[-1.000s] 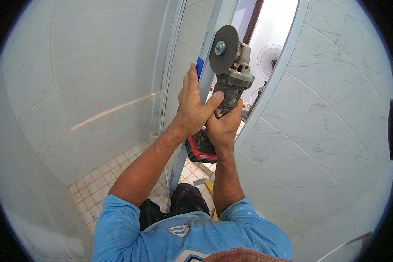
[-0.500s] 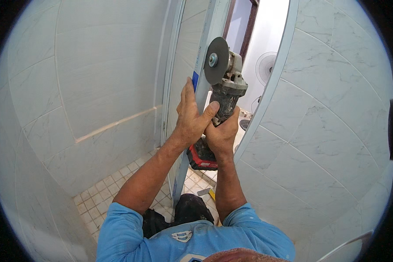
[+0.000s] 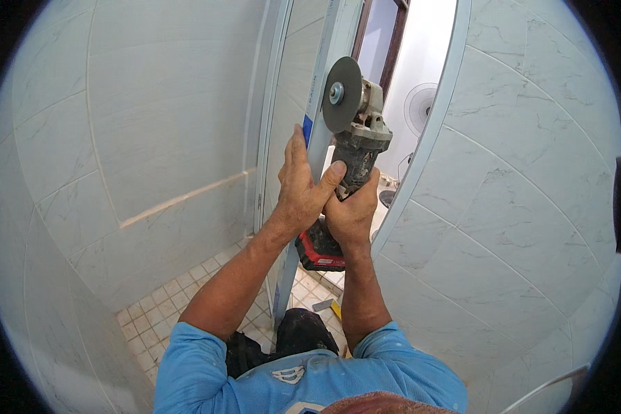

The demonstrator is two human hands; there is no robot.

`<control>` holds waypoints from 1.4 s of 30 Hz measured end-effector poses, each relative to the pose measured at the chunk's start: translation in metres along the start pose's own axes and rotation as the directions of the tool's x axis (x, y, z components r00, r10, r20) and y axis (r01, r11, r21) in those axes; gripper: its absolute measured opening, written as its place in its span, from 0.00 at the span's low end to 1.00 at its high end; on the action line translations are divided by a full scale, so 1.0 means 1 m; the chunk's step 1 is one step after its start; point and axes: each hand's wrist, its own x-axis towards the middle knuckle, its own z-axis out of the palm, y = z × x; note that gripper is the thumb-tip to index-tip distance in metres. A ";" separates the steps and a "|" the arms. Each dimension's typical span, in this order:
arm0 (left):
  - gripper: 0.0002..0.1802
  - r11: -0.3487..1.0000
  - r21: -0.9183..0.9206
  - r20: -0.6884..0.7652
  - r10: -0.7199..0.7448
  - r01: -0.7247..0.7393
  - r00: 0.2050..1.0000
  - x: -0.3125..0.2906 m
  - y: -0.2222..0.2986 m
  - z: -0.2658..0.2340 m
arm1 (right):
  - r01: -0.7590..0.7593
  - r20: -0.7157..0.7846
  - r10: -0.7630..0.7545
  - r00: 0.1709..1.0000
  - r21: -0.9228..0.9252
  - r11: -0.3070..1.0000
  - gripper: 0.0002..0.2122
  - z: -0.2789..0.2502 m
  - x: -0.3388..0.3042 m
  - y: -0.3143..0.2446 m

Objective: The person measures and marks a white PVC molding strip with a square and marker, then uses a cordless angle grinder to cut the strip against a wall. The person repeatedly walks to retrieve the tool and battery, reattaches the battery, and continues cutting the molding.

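My right hand [image 3: 352,217] is wrapped around the dark body of a cordless angle grinder [image 3: 355,155], below its metal gear head. A thin grey cutting disc [image 3: 343,103] is on its left side, close to the edge of a light blue-framed door [image 3: 319,141]. The red and black battery pack [image 3: 319,250] hangs below my hands. My left hand [image 3: 298,183] lies against the door edge with its fingers stretched upward, just under a blue label. Its thumb reaches across to the grinder's body.
The door stands ajar beside a pale blue door frame [image 3: 421,162]. Beyond the opening is a fan [image 3: 419,109]. Marbled tile walls [image 3: 504,207] rise on both sides. A square with a yellow handle [image 3: 336,308] lies on the small-tiled floor [image 3: 160,310] near my knee.
Almost nothing differs. The grinder and both hands hold nearly the same place against the door edge.
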 end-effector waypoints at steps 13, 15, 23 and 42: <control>0.62 1.000 0.007 -0.026 0.001 0.000 1.000 -0.003 -0.001 -0.001 | -0.018 0.027 0.019 0.999 -0.024 1.000 0.25 -0.004 0.000 -0.014; 0.62 1.000 -0.001 -0.025 -0.006 0.006 1.000 -0.002 -0.001 -0.001 | -0.004 0.030 0.005 1.000 -0.028 1.000 0.25 -0.004 0.001 -0.014; 0.62 1.000 0.022 -0.028 0.016 -0.015 0.999 -0.004 -0.007 -0.002 | 0.018 0.028 -0.017 0.999 -0.020 1.000 0.26 -0.001 -0.001 -0.007; 0.63 1.000 0.002 -0.027 -0.004 0.005 1.000 -0.003 -0.002 0.002 | 0.036 0.019 -0.036 0.999 -0.019 0.999 0.21 -0.006 0.002 -0.010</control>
